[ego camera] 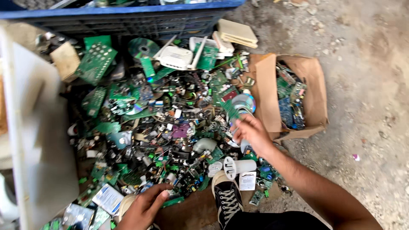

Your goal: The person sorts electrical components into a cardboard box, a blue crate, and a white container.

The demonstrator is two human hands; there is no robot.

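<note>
A heap of green circuit boards (162, 123) and loose electronic scrap is lying spread across the ground, reaching from the heap's far edge to its near edge. A shiny silver disc (243, 103) is resting at the right edge of the heap, tilted. A white cylindrical plastic part (238, 166) is lying on its side at the near right edge, its capped round end facing left. A small white-and-blue packet (108, 198) is lying flat at the near left edge.
</note>
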